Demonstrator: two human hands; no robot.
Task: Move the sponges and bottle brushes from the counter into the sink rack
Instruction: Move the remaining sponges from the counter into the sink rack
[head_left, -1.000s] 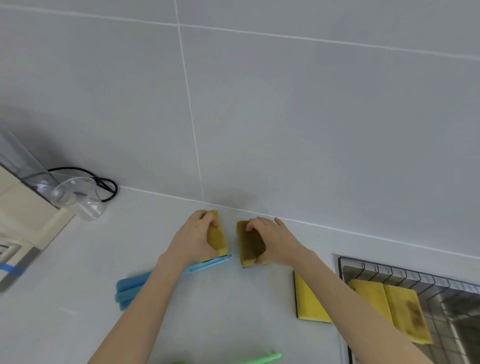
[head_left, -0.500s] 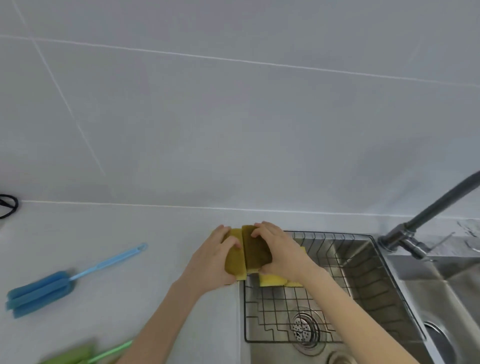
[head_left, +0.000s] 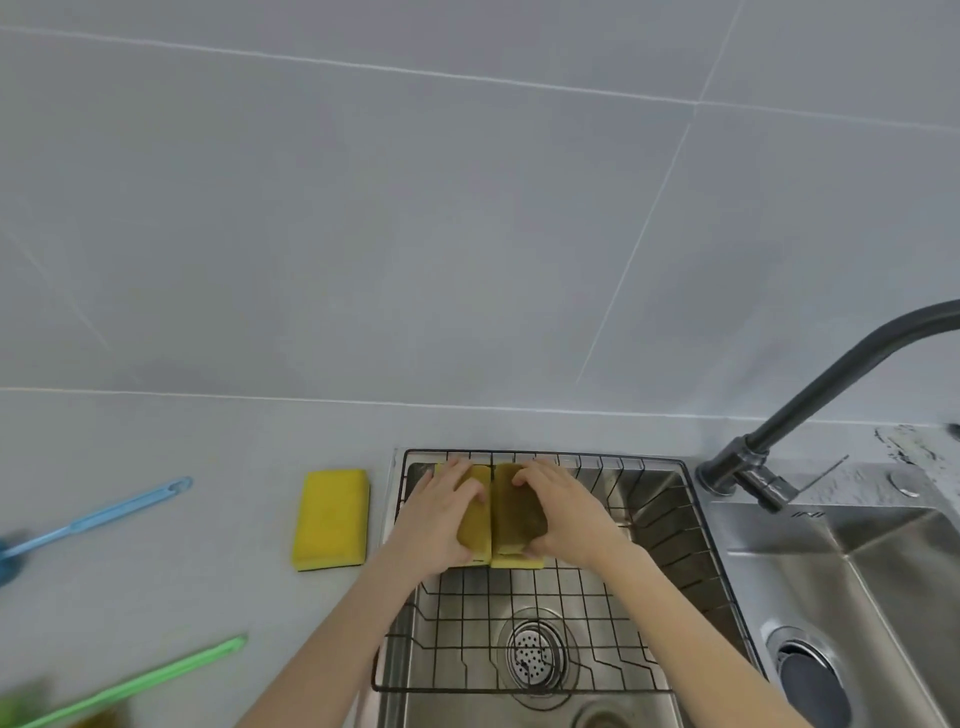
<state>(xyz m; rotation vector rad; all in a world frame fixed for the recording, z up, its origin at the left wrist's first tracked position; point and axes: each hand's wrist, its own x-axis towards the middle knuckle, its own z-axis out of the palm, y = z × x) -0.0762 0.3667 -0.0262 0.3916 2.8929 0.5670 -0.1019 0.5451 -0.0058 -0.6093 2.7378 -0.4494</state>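
My left hand (head_left: 435, 519) grips a yellow sponge with an olive scouring face (head_left: 477, 525). My right hand (head_left: 563, 512) grips a second sponge like it (head_left: 514, 512). Both sponges sit side by side, low over the back of the black wire sink rack (head_left: 524, 623), on top of other yellow sponges whose edges show beneath. Another yellow sponge (head_left: 331, 518) lies flat on the counter just left of the sink. A blue bottle brush (head_left: 98, 517) and a green bottle brush (head_left: 140, 683) lie on the counter at the left.
The steel sink (head_left: 540, 712) holds the rack, with a drain strainer (head_left: 535, 656) under it. A dark faucet (head_left: 810, 410) arches at the right over a second basin (head_left: 872, 597). A grey tiled wall rises behind the counter (head_left: 208, 447).
Both hands carried their sponges from the counter rightward and lowered them into the back of the sink rack. The view swung right, bringing the sink and faucet into sight.
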